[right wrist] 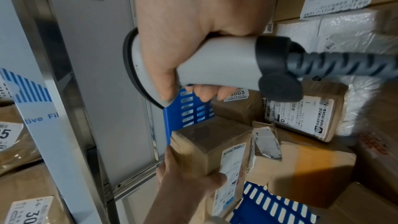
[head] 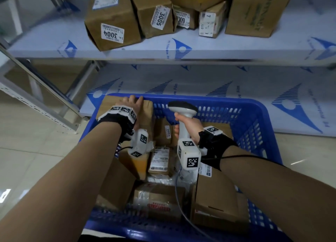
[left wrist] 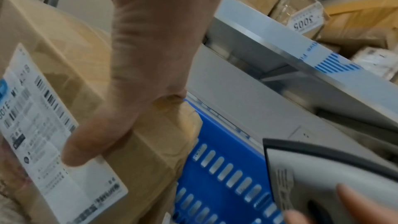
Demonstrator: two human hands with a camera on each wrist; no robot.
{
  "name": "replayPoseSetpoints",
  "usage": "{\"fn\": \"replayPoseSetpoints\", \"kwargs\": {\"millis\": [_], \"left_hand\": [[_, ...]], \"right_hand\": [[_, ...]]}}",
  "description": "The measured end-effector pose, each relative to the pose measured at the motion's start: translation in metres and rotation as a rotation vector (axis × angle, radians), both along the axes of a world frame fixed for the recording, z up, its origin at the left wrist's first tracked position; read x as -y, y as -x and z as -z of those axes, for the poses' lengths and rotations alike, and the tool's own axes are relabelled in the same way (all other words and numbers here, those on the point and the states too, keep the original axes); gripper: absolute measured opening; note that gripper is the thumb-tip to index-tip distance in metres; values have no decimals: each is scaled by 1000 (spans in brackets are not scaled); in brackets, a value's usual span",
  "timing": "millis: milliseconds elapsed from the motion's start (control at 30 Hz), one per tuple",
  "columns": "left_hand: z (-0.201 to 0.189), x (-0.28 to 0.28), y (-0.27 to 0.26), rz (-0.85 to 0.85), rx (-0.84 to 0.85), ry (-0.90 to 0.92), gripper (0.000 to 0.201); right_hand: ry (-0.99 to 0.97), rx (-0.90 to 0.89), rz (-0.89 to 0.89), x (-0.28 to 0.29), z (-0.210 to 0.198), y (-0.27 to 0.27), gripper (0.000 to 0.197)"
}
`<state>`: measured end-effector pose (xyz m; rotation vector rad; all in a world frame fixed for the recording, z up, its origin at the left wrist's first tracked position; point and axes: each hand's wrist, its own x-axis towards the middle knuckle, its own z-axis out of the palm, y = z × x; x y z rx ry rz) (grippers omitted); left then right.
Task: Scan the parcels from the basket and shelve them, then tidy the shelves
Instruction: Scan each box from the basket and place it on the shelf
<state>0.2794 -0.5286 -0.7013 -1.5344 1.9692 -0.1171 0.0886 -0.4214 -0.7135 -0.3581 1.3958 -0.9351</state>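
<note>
Two hands work over a blue basket (head: 254, 114) of parcels on the floor before a steel shelf (head: 163, 48). The left hand (head: 130, 105) grips a brown parcel (head: 147, 112) at the basket's far-left corner, thumb curled across its white label (left wrist: 43, 134) and fingers wrapped over the far edge, where the head view loses them behind the box. The right hand (head: 189, 125) is closed round the handle of a grey scanner (head: 183, 108), held upright over the middle of the basket with its head just right of the parcel; its window faces away from the head camera, and whether it bears on the label cannot be told. The scanner's coiled cord (right wrist: 344, 64) runs off the right wrist frame.

The label's print is smeared by motion in the left wrist view, barcodes readable only as stripes. Other parcels fill the basket, one tagged 3003 (head: 168, 130), several partly covered by the forearms and wrist rigs; those nearest the camera are cut by the lower frame edge.

On the shelf above stand boxes tagged 3004 (head: 112, 34) and 3005 (head: 160, 18). A third tag is half hidden by its neighbour, and the boxes at the rear are cropped at the top. The lower shelf (head: 218, 81), in blue-printed film, lies behind the basket.
</note>
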Motion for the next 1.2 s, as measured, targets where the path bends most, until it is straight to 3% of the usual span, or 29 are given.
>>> {"fn": "replayPoseSetpoints", "kwargs": {"millis": [100,167,333,433,500,567,667,733,800,900,933,1000,1033,1067,1133,1200], "left_hand": [[-11,-11,5,91,64,87,123],[-30,-19,4,40,-43,137,114],[-79,-32,-14,-383,-523,109,107],[-91,-55,-19,-631,-976,26,114],[-96,-75,-15,-732,-1255,-18,94],[-103,-95,-4,-797,-1395,-32,82],[-102,-111,9,-867,-1424,-114,114],[-103,-113,20,-840,-1454,-142,121],[-126,-132,44,-742,-1455,-191,109],[-131,-134,71,-584,-1441,-319,59],[-130,-134,78,-540,-1421,-369,63],[-129,-136,92,-483,-1373,-457,103],[-130,-140,98,-465,-1344,-479,114],[-131,-145,105,-447,-1329,-480,109],[-139,-153,117,-460,-1356,-438,80],[-149,-157,123,-449,-1363,-383,71]], "right_hand": [[7,-3,7,-6,-4,3,26],[14,-8,5,-9,-11,5,26],[78,23,63,-25,-43,12,26],[135,15,82,-40,-61,20,24],[144,57,79,-54,-76,26,23],[156,82,87,-66,-90,35,24],[197,66,79,-78,-106,47,42],[208,79,56,-87,-114,56,45],[209,78,70,-94,-117,69,48],[207,67,121,-95,-116,95,50],[210,69,139,-94,-117,105,50],[215,64,166,-97,-120,124,49],[220,54,179,-99,-123,131,51],[224,38,185,-102,-124,138,57],[237,16,198,-108,-127,147,63],[254,14,217,-117,-135,149,53]]}}
